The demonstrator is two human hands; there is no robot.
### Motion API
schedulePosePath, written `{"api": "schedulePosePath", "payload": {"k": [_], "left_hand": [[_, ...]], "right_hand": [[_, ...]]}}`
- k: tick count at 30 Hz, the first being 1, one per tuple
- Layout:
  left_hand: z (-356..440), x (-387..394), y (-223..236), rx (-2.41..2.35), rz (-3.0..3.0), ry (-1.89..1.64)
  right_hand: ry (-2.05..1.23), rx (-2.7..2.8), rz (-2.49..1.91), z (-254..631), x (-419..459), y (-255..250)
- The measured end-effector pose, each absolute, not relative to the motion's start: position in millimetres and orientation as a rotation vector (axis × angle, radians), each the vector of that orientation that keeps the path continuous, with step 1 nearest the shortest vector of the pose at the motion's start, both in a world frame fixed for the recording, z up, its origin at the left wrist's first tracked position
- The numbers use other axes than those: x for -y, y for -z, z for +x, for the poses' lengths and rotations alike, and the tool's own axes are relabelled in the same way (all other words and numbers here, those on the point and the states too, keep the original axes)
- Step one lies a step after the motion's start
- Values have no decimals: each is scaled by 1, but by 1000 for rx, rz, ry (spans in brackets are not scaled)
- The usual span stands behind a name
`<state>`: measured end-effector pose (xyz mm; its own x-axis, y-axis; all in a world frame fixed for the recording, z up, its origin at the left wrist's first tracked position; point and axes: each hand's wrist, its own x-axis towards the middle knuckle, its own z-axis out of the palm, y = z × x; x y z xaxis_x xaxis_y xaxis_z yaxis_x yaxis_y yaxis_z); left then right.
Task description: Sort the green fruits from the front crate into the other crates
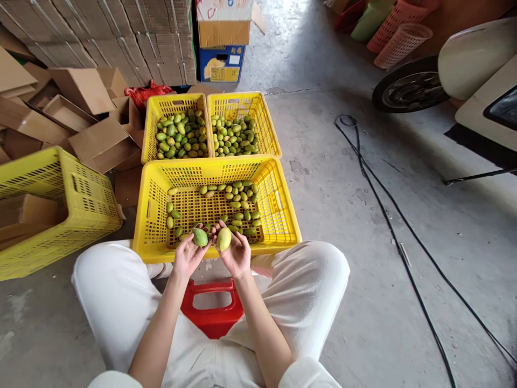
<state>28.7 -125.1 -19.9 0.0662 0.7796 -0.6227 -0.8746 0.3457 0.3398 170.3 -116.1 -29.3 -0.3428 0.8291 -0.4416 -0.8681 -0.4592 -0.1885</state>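
My left hand (pixel 189 256) is palm up, with its fingers curled around a green mango (pixel 200 237), a small oval one. Close beside it, my right hand (pixel 235 256) cradles a paler, yellow-green mango (pixel 223 238) in the same way. Both hands are over the near side of a large yellow crate (pixel 141 215) between my knees. Loose green mangoes (pixel 238 196) lie scattered on its slotted floor, mostly toward the right and the back. My hands hide part of the fruit near the front.
Behind stand two yellow crates (pixel 151 129) (pixel 269 124) holding many mangoes. A tilted yellow crate (pixel 86 199) with cardboard stands left, near discarded boxes (pixel 97 140). Below my hands is a red stool (pixel 212 318). A black cable (pixel 379 199) crosses the floor near a scooter wheel (pixel 410 86).
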Motion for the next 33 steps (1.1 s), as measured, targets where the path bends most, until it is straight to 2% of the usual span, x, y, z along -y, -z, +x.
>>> {"api": "schedulePosePath", "payload": {"k": [6,12,18,25,33], "left_hand": [[26,129,27,-770,54,-1231],[27,129,35,-764,86,-1162],[32,129,24,-776,-71,-1139],[25,129,25,-779,-9,-1154],[34,131,35,-823,12,-1087]], "right_hand": [[-1933,-112,-584,183,115,32],[-2216,18,-477,177,118,42],[-2009,-176,-547,176,112,38],[-1838,-136,-551,186,109,23],[-2033,-196,-443,176,117,48]]}}
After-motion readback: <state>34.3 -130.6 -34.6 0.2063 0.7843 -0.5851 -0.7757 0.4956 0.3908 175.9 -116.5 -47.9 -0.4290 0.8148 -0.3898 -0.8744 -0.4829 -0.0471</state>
